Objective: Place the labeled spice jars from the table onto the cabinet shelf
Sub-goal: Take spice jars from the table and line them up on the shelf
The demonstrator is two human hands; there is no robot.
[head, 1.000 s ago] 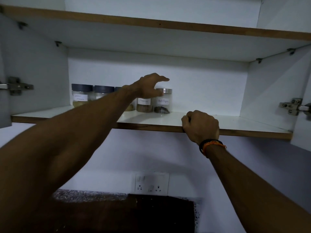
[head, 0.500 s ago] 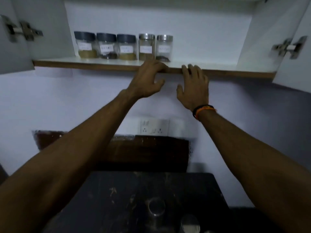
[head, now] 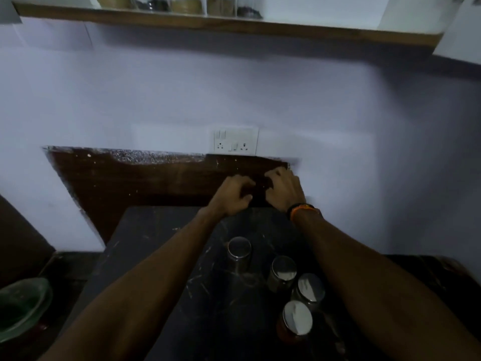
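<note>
While four steel-lidded jars [head: 282,272] stood on the table [head: 156,235], both hands, left [head: 233,195] and right [head: 283,190], hung loosely curled, holding nothing; no labels were readable.

Four steel-lidded jars [head: 282,273] stand on the dark table [head: 156,246].

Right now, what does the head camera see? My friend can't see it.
Two empty hands, left hand and right hand, hang over a dark table with four silver-lidded jars. More jars sit on the shelf above.
</note>
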